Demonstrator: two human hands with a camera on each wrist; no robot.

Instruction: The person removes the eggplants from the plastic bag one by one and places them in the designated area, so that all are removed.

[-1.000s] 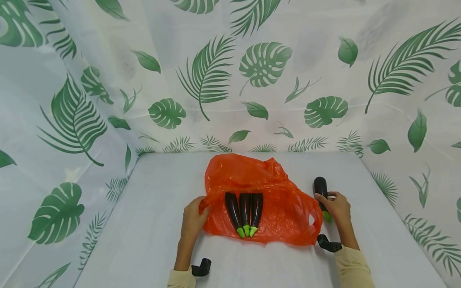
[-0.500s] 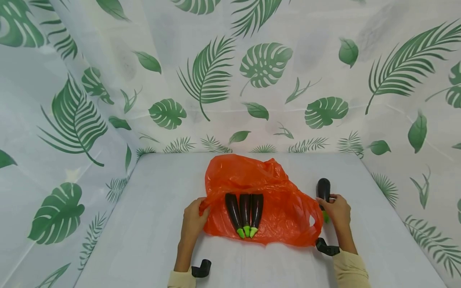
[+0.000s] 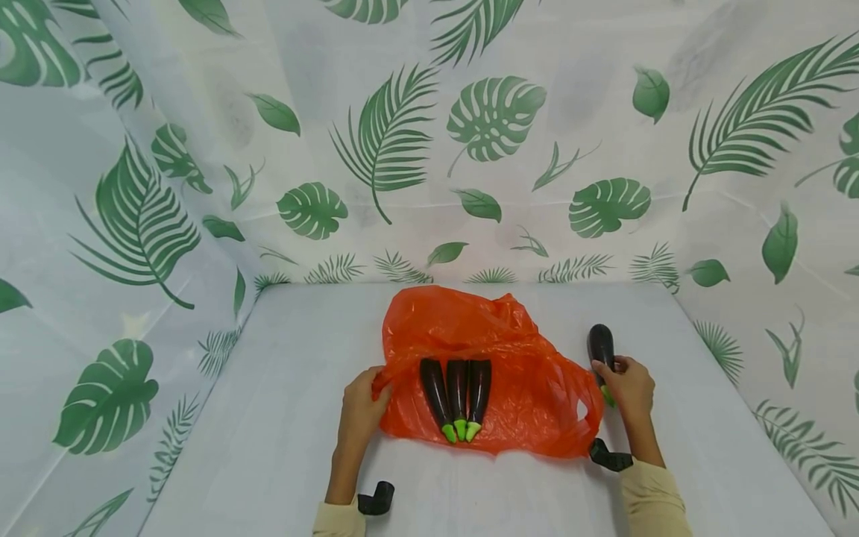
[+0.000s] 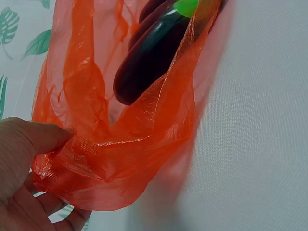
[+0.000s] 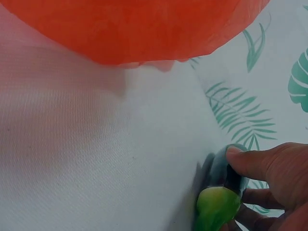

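Observation:
An orange-red plastic bag (image 3: 530,395) lies spread on the table, its mouth toward me. Three dark eggplants (image 3: 457,391) with green stems lie side by side at that mouth, stems pointing my way. At the bag's left edge my left hand (image 3: 362,406) pinches the film; in the left wrist view the thumb (image 4: 53,137) lies on top of it. To the right of the bag, my right hand (image 3: 631,391) holds another eggplant (image 3: 600,343) between thumb and fingers. Its green stem end (image 5: 219,204) faces the right wrist camera. Parts of the fingers are hidden behind it.
The white table (image 3: 268,418) meets a leaf-printed curtain (image 3: 403,231) at the back and at both sides. Black camera mounts (image 3: 376,498) sit at both wrists, the right one (image 3: 609,455) close to the bag's lower right corner.
The eggplant in my right hand has shifted and turned slightly, its stem end now more covered by the hand. My left hand, the bag and the three eggplants look unchanged.

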